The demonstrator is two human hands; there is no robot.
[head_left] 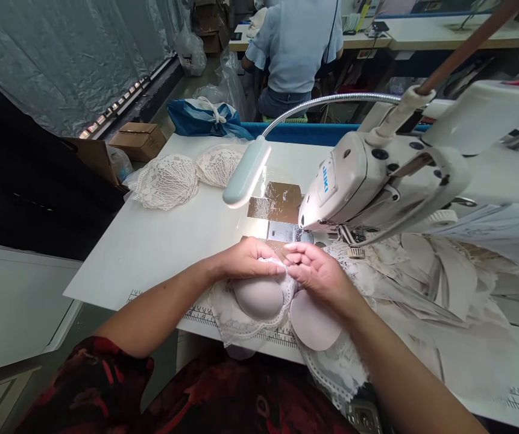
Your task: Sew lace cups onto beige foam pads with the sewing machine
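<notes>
A white lace bra (259, 298) with smooth pale cups lies at the front edge of the table, one side hanging over the edge. My left hand (252, 258) pinches the upper lace edge of the left cup between thumb and fingers. Close beside it, my right hand (316, 271) grips the lace near the middle, between the two cups. The fingertips of both hands almost meet there. Just beyond them is the head of a white JUKI sewing machine (345, 175), its needle area lit by a lamp (248, 172) on a bendable metal neck.
Lace cups (166, 181) lie on the far left of the white table (119, 256). A heap of lace and pale cup pieces (440, 280) spreads right of the machine. Behind stand a blue bag (207, 117), a cardboard box (137, 141) and a seated person (302, 51).
</notes>
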